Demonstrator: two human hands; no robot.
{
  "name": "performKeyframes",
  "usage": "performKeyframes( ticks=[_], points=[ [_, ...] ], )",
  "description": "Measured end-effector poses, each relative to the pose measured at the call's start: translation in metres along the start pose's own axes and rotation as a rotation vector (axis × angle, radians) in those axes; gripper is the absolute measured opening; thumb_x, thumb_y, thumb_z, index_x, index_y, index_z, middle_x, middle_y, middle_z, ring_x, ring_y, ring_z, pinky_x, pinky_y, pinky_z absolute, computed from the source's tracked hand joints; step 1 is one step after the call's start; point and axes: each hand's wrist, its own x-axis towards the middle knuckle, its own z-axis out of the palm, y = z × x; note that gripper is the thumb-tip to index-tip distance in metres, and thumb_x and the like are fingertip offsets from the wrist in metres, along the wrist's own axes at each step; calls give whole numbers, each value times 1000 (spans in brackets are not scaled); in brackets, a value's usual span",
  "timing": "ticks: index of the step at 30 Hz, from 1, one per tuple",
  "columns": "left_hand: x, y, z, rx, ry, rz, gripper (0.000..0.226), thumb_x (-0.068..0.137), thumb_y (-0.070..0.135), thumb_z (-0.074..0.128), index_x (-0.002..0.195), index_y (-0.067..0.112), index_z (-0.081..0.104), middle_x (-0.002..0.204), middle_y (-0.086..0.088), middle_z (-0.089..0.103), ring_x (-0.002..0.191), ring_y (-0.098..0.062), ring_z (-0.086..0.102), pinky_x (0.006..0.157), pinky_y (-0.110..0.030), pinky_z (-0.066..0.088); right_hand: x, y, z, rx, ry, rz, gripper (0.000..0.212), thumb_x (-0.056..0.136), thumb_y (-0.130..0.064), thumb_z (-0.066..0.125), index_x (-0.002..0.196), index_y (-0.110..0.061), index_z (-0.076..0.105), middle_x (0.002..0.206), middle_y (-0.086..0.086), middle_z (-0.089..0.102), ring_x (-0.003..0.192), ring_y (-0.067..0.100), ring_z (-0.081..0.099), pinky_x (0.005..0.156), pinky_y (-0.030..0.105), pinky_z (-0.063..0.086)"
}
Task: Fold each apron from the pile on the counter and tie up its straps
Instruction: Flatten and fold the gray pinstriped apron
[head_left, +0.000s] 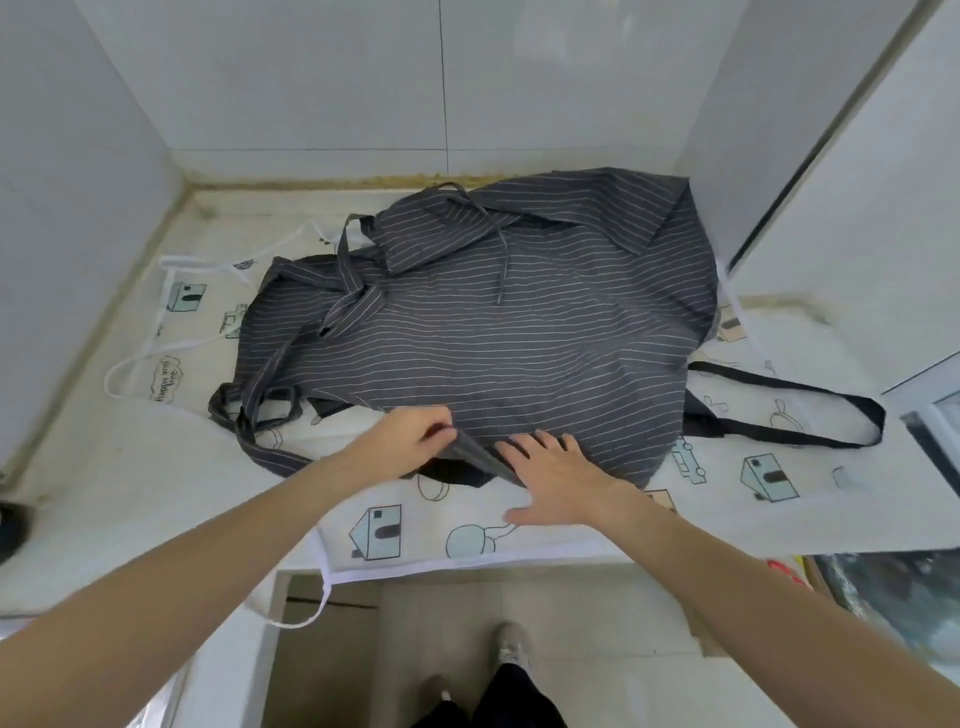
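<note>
A dark grey pinstriped apron (493, 322) lies rumpled on top of the pile, its straps (260, 410) looped at the left. Under it spreads a cream apron (737, 467) printed with little houses, its white straps (150, 364) trailing left. A black strap (810, 400) from a hidden apron loops out to the right. My left hand (410, 436) pinches the near hem of the striped apron. My right hand (556, 478) lies flat with spread fingers on that same hem, just right of the left hand.
The counter (104, 493) sits in a corner with white tiled walls behind and left. A white cabinet (857, 234) stands at the right. The cream apron's edge and a white strap (306, 603) hang over the front edge. My shoes show on the floor below.
</note>
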Motion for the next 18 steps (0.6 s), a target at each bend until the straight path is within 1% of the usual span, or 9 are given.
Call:
performKeyframes(
  ticks=[1, 2, 3, 5, 8, 10, 13, 15, 18],
  points=[
    [4, 2, -17, -81, 71, -61, 19, 98, 20, 45, 82, 15, 52, 69, 5, 51, 61, -7, 47, 57, -14, 37, 1, -3, -7, 41, 89, 50, 61, 94, -40, 48, 143, -12, 25, 145, 14, 37, 132, 34, 37, 107, 48, 29],
    [9, 2, -34, -113, 135, -93, 20, 98, 20, 45, 78, 17, 50, 68, 5, 49, 60, -7, 46, 57, -17, 35, 3, -4, -18, 77, 200, 115, 43, 97, -29, 46, 134, -10, 36, 132, 13, 50, 120, 33, 49, 99, 42, 38],
    [13, 0, -51, -129, 178, -118, 21, 98, 21, 45, 78, 18, 50, 68, 4, 50, 62, -9, 47, 59, -21, 35, 4, -3, -31, 107, 297, 194, 29, 98, -20, 44, 125, -9, 44, 122, 13, 57, 111, 31, 56, 91, 38, 43],
    [16, -7, -87, -144, 306, -187, 20, 98, 21, 44, 84, 12, 54, 75, -1, 56, 71, -16, 50, 61, -26, 35, 3, 10, -65, 120, 418, 331, 19, 95, -8, 44, 112, -8, 52, 109, 13, 62, 102, 32, 60, 80, 36, 44],
    [12, -24, -127, -228, 499, -296, 26, 99, 20, 44, 101, 0, 61, 95, -13, 60, 87, -24, 53, 71, -28, 35, -10, 49, -115, -34, 496, 434, 15, 90, 0, 47, 99, -8, 56, 102, 11, 65, 96, 31, 61, 81, 36, 40],
    [11, -31, -144, -238, 575, -331, 27, 99, 19, 45, 106, -2, 60, 96, -12, 57, 89, -22, 50, 74, -26, 33, -21, 74, -150, -172, 568, 466, 18, 87, 5, 49, 97, -7, 59, 101, 12, 65, 96, 30, 61, 86, 37, 39],
    [13, -23, -167, -268, 698, -316, 23, 99, 18, 45, 102, 0, 60, 89, -12, 55, 84, -27, 51, 63, -25, 30, -43, 93, -212, -253, 768, 515, 23, 82, 10, 51, 99, -1, 62, 100, 19, 65, 98, 34, 61, 89, 38, 39],
    [12, -12, -181, -293, 783, -281, 26, 99, 18, 44, 109, 0, 60, 93, -10, 55, 86, -24, 50, 60, -23, 32, -62, 96, -248, -284, 863, 563, 23, 81, 11, 52, 100, 1, 61, 102, 23, 64, 101, 38, 59, 88, 40, 40],
    [5, -8, -185, -362, 753, -247, 22, 99, 18, 45, 107, 4, 60, 96, -10, 57, 88, -18, 48, 64, -24, 33, -83, 93, -263, -338, 756, 622, 21, 84, 9, 52, 97, -4, 60, 107, 21, 62, 102, 37, 59, 80, 38, 41]
  ],
)
